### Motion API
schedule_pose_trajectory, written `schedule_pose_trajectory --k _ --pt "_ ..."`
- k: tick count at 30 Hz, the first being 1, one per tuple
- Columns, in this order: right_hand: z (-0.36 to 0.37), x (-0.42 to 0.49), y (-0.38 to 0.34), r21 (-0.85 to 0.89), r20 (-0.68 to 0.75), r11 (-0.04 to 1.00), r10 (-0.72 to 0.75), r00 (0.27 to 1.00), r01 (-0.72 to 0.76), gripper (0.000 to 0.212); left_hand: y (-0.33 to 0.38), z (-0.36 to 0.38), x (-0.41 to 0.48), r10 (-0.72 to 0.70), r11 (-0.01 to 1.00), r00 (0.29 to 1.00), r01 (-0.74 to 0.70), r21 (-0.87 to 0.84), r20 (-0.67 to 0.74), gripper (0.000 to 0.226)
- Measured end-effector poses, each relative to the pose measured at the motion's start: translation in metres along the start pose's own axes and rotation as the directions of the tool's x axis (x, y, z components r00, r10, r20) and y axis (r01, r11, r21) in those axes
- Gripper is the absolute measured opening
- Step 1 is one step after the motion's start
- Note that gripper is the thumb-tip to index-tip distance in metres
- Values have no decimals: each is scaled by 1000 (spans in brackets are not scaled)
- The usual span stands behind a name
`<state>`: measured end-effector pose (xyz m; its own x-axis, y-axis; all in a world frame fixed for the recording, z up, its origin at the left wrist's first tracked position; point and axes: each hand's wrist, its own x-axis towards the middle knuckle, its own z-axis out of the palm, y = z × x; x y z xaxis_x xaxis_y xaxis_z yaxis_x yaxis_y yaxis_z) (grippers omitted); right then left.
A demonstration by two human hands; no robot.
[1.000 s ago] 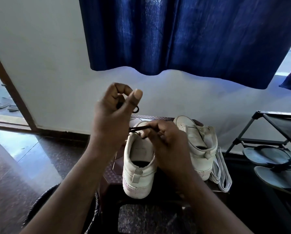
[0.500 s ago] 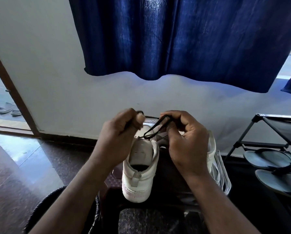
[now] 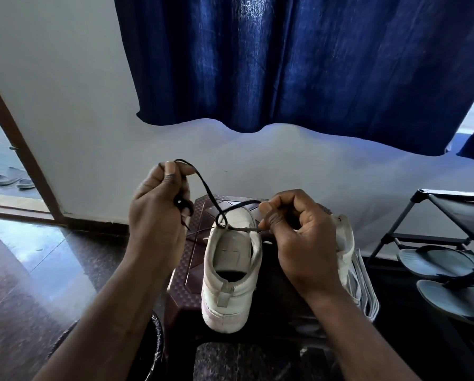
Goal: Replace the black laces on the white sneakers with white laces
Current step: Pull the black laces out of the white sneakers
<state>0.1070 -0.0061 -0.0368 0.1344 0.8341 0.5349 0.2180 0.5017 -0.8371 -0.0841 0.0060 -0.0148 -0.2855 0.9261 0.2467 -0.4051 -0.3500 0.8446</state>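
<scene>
Under blue curtain (image 3: 285, 64), sneaker (image 3: 230, 273) on stool (image 3: 185, 273).

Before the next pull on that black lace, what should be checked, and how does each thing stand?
1. Left hand grips the black lace: ok.
2. Right hand pinches the same lace: ok.
3. Lace runs free of tangles: not ok, it crosses itself in a loop at the sneaker's tongue.
4. Sneaker stands upright on the stool: ok.
5. Lace out of the lower holes: cannot tell, front hidden.
6. White laces lie ready beside the other sneaker: ok.
</scene>
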Motion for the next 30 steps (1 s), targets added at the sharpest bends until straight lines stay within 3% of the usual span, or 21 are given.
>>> schedule_pose_trajectory --k 5,11,16,19,22,24,27,30 --pt "3 -4 -10 -37 26 996 -76 997 77 8 -8 15 -8 -49 952 980 -13 307 192 32" --pt "-1 -3 -15 -75 -70 992 -110 992 104 5 -9 21 -19 -207 915 864 5 402 460 21" --pt "-2 -3 -16 -82 -109 987 -147 983 138 6 -4 23 -21 -189 852 815 -141 504 547 7" --pt "-1 -3 -16 -89 -149 988 -139 979 126 7 -6 23 -22 -170 803 800 -226 552 575 18" --pt "-5 0 -14 -92 -185 991 -110 977 94 10 -10 19 -19 -128 870 847 -154 468 516 19" --pt "-5 0 -15 -90 -166 992 -104 981 90 10 -8 20 -19 -116 961 900 -6 277 420 16" --pt "2 -7 -14 -76 -32 991 -117 993 114 9 2 26 -19 -126 986 958 149 -72 259 19" --pt "8 -12 -3 -159 143 974 -137 980 160 6 8 22 -12 -107 974 981 136 -180 163 24"
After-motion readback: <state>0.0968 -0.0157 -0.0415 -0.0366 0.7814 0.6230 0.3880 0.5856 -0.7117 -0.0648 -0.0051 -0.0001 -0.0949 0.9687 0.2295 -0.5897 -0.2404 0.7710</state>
